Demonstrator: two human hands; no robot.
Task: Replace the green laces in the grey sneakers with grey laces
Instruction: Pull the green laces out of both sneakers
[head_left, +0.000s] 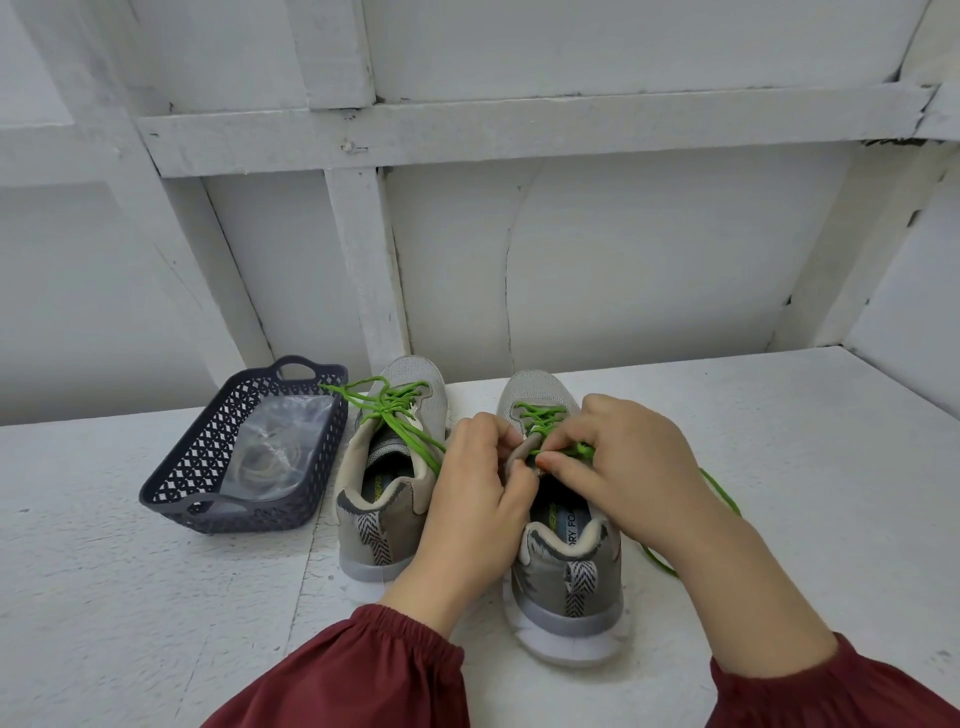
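Near the white worktop's (779, 467) back edge, both hands, left (467, 499) and right (618, 467), pinch the right grey mesh sneaker's (566, 561) bright green lace (543, 418) in their fingers.

White shelf (779, 441) carries 2 sneakers (387, 483) (566, 566) side by side, basket (208, 499) left of them (dark, perforated), green lace (722, 493) trailing right.

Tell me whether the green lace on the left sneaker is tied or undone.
Undone. The green lace is still threaded through the eyelets of the left sneaker, but no bow shows; its loose ends trail toward the basket and toward the left hand.
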